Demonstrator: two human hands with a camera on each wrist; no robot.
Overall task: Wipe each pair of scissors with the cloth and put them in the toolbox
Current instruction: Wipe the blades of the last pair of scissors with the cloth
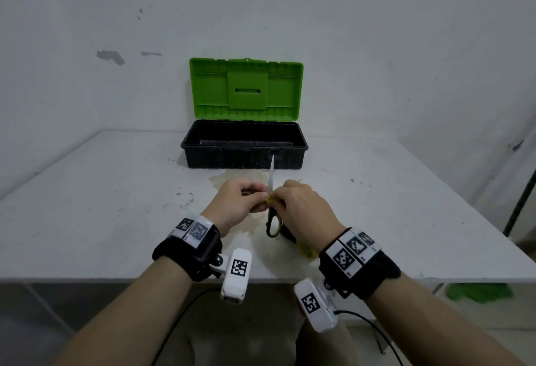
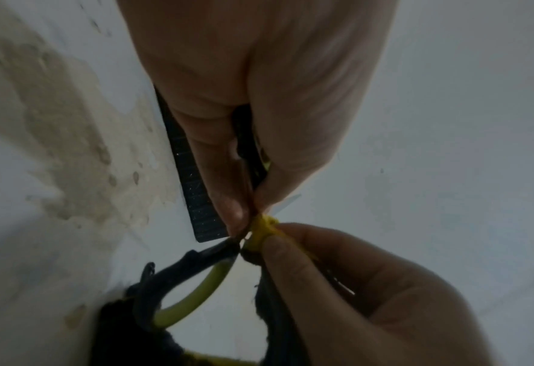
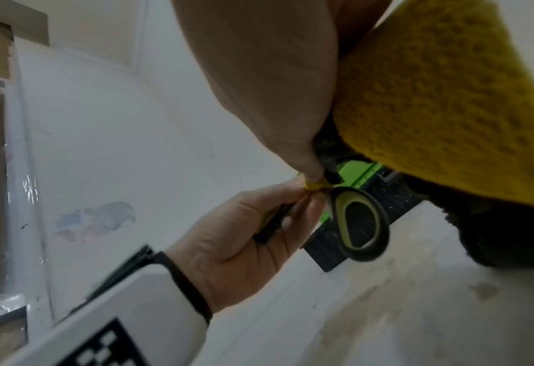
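A pair of scissors with black and yellow-green handles is held above the white table, its bare blade pointing away toward the toolbox. My left hand grips one handle. The other handle loop hangs free toward me. My right hand pinches the yellow cloth around the scissors near the pivot. The rest of the cloth hangs under the right palm. The toolbox, with a black base and a green lid, stands open behind the hands; what shows of its inside looks empty.
A pale brownish stain marks the table in front of the toolbox. The table's front edge runs just under my wrists. A black pole stands at the far right, with something green on the floor beside it.
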